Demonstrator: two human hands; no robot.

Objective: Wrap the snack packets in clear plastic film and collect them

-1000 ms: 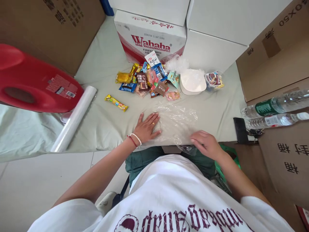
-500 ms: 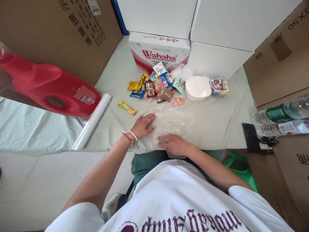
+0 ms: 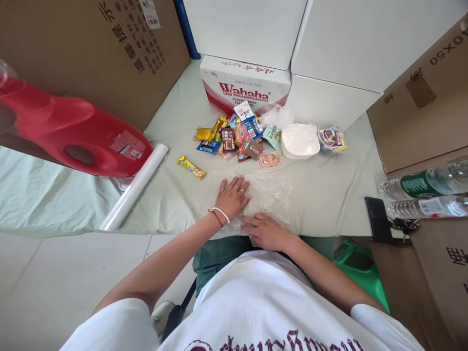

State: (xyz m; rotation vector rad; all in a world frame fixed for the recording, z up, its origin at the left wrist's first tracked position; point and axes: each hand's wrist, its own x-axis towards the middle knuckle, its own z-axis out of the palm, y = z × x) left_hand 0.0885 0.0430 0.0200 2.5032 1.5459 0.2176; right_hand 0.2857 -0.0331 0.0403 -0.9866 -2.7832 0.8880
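A crinkled sheet of clear plastic film [image 3: 275, 191] lies on the cloth-covered table in front of me. My left hand [image 3: 233, 196] rests flat on its left part, fingers spread, with a ring and two bracelets showing. On the film's near edge lies my right hand [image 3: 266, 230], its fingers stretched out to the left. Nothing is gripped in either hand. Beyond the film is a pile of small wrapped snacks [image 3: 237, 139], and one yellow snack stick [image 3: 191, 167] lies apart from it to the left.
A roll of plastic wrap [image 3: 135, 187] lies beside a big red jug [image 3: 80, 131]. Behind the snacks stands a Wahaha carton [image 3: 244, 80]. Right of the pile are a white bowl [image 3: 300, 141] and a clear tub [image 3: 332, 139]. Water bottles [image 3: 420, 185] and a black phone [image 3: 378, 219] sit at right.
My left hand has slid to the right and slightly nearer across the film, closer to my right hand. My right hand has barely moved. The view has tilted slightly.
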